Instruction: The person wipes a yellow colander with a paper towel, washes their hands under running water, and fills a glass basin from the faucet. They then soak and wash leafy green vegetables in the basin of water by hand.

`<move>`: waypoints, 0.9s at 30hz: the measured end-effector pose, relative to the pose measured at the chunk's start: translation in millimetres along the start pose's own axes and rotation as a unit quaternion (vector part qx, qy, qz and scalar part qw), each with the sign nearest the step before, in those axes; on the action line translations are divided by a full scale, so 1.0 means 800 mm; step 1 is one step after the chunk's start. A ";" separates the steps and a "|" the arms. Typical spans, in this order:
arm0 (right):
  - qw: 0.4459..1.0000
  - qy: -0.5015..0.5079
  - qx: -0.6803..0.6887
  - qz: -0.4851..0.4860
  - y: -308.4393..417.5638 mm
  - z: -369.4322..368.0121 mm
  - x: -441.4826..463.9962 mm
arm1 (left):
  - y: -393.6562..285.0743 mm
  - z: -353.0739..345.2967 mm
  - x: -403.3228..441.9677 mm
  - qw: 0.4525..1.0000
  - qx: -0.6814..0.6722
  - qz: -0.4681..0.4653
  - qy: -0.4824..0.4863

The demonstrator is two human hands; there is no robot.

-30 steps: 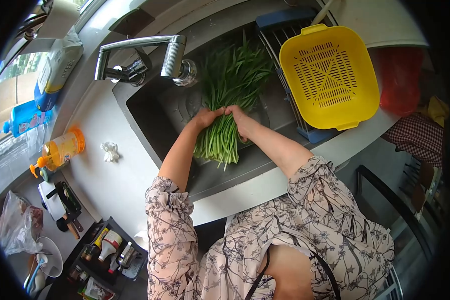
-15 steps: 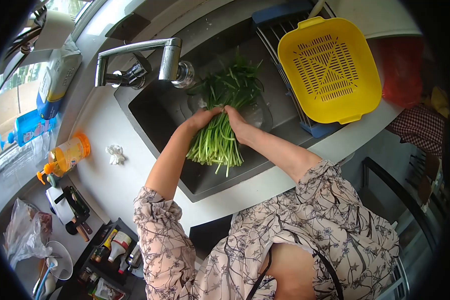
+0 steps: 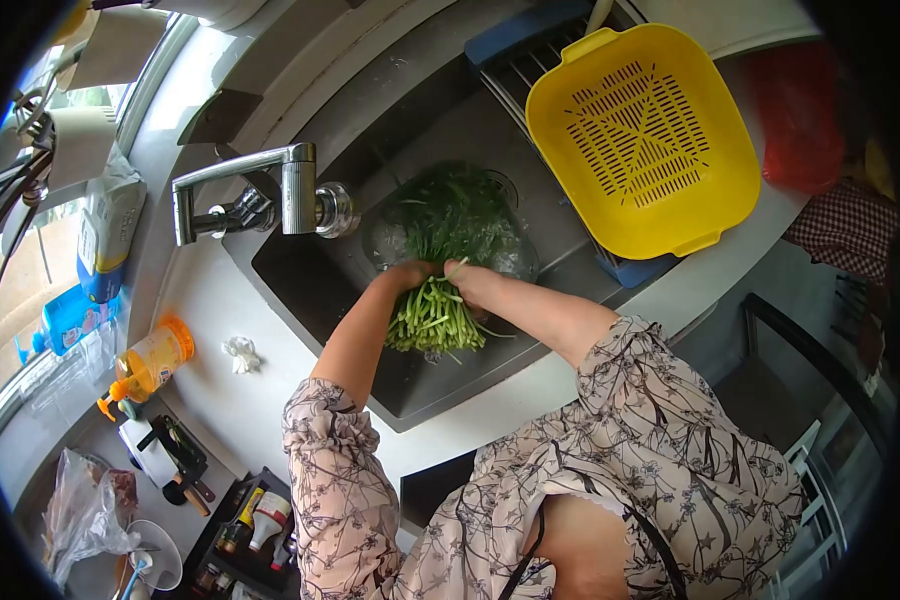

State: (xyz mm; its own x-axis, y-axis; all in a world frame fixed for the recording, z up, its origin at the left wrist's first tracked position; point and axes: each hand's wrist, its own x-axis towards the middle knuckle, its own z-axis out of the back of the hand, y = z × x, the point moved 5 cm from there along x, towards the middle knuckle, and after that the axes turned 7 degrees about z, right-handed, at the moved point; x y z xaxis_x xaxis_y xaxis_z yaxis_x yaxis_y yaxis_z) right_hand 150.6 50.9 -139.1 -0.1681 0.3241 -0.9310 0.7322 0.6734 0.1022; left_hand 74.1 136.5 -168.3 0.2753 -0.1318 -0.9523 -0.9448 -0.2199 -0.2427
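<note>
A bunch of long-stemmed leafy greens (image 3: 436,320) is in the grey sink (image 3: 305,290), cut stem ends toward me. My left hand (image 3: 412,274) is closed around its left side, and my right hand (image 3: 466,282) grips it from the right. Both hands meet near the middle of the bunch, and their fingertips are partly hidden. Beyond them, a clear plastic bag (image 3: 513,252) lies around or over the dark leaves; which one I cannot tell.
A yellow strainer basket (image 3: 645,140) rests on a rack at the sink's right. The chrome faucet (image 3: 298,190) stands at the left rim. An orange pump bottle (image 3: 155,358) and crumpled white tissue (image 3: 240,354) sit on the left counter, with knives (image 3: 160,455) below.
The bunch has tilted, so the stem ends now face me more and look shorter. The leaves now appear behind clear plastic. Both hands keep their hold, and the whole view has shifted slightly.
</note>
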 end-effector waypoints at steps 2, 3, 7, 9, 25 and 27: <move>0.999 0.034 -0.004 0.014 -0.006 0.007 0.013 | 0.005 -0.005 0.008 0.998 0.000 0.056 0.016; 0.998 0.058 -0.031 0.024 -0.008 0.006 0.021 | 0.005 -0.004 0.010 0.997 -0.009 0.070 0.011; 0.999 -0.015 0.010 -0.032 -0.003 -0.024 0.001 | 0.059 0.005 0.058 0.994 -0.080 0.078 -0.008; 0.994 -0.101 0.031 -0.038 0.005 -0.038 -0.015 | 0.014 0.011 -0.022 0.990 -0.139 0.034 -0.012; 0.988 0.055 -0.131 -0.057 0.055 -0.170 -0.331 | -0.161 -0.051 -0.476 0.970 -0.093 0.083 -0.208; 0.988 0.059 -0.131 -0.058 0.063 -0.169 -0.354 | -0.168 -0.056 -0.491 0.956 -0.095 0.121 -0.251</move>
State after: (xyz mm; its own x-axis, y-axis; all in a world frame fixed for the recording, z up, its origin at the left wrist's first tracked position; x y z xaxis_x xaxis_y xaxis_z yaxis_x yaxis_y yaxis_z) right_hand 146.0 83.3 177.5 -0.3270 0.2994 -0.8963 0.5110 0.8539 0.0988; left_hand 101.1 174.3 247.1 -0.1126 0.2685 -0.9567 -0.9076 -0.4198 -0.0110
